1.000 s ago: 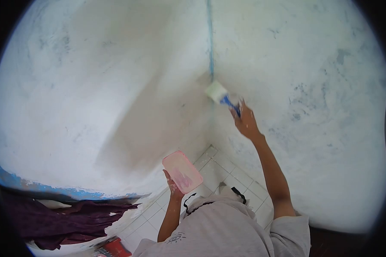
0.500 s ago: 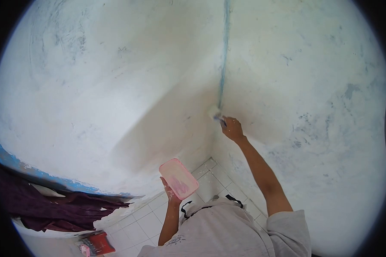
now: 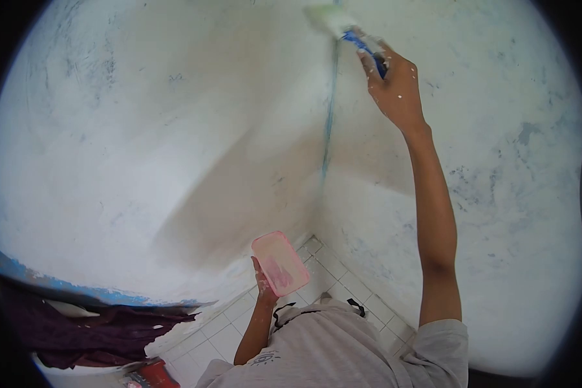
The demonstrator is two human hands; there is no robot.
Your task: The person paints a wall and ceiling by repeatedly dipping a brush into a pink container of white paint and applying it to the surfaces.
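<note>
My right hand (image 3: 398, 87) is raised high and grips the blue handle of a paintbrush (image 3: 343, 27). Its white-loaded bristles press into the corner where two white walls meet, at the top of a thin blue unpainted strip (image 3: 330, 123). My left hand (image 3: 264, 284) holds a pink rectangular plastic container (image 3: 279, 262) from below, at chest height, with white paint smeared inside it.
Both walls are freshly white with faint blue patches showing on the right wall (image 3: 498, 168). White floor tiles (image 3: 343, 278) lie below the corner. A dark purple cloth (image 3: 90, 330) drapes over a blue-edged ledge at lower left, with a red object (image 3: 155, 375) beneath.
My right hand swept the brush up the corner, from mid-height to near the top of view. The pink container stayed about where it was.
</note>
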